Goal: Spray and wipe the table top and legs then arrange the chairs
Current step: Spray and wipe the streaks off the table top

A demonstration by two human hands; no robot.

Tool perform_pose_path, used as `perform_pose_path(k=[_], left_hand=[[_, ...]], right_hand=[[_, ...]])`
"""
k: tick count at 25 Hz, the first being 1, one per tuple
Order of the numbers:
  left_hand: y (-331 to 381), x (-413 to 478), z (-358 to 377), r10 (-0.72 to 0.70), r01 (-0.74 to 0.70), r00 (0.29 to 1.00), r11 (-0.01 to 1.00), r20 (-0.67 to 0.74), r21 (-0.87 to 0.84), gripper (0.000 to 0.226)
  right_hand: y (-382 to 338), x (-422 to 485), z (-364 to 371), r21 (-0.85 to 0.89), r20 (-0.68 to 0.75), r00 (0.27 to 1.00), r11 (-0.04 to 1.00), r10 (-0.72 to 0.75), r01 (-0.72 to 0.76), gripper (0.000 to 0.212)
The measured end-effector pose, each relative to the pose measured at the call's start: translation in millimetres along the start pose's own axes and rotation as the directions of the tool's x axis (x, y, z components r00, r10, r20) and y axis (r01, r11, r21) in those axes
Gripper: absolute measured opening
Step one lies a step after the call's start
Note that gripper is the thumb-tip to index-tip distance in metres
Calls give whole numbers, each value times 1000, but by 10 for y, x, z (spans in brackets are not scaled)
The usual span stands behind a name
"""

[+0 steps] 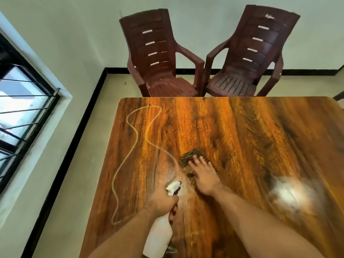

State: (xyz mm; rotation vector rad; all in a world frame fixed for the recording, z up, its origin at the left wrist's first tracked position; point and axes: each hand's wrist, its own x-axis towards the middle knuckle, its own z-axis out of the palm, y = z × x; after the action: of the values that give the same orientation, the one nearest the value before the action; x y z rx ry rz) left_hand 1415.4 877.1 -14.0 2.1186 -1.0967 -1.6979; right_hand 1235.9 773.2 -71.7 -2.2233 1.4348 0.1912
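Note:
A glossy wood-grain table top (242, 136) fills the lower right of the head view. My left hand (162, 202) grips a white spray bottle (158, 237) with a white and purple nozzle, held over the near left part of the table. My right hand (202, 175) lies flat with fingers spread, pressing a dark striped cloth (191, 158) onto the table just right of the nozzle. Two dark red plastic chairs stand beyond the far edge, the left chair (163, 58) and the right chair (247, 54), side by side facing me.
A thin pale cord or line (130, 127) loops across the left part of the table. A barred window (22, 105) is in the wall at left. Cream floor with a black skirting (74, 138) runs between wall and table. A dark edge of another chair (339, 95) shows at far right.

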Motion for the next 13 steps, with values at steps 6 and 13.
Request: perform_pose_path(k=[6, 13], left_hand=[[-108, -220, 86, 21, -30, 996, 995, 90, 97, 19], [-360, -422, 273, -8, 10, 1000, 987, -14, 158, 28]], right_hand=[[405, -923, 188, -59, 84, 987, 988, -137, 143, 68], [-134, -1701, 608, -37, 253, 857, 881, -448, 472, 68]])
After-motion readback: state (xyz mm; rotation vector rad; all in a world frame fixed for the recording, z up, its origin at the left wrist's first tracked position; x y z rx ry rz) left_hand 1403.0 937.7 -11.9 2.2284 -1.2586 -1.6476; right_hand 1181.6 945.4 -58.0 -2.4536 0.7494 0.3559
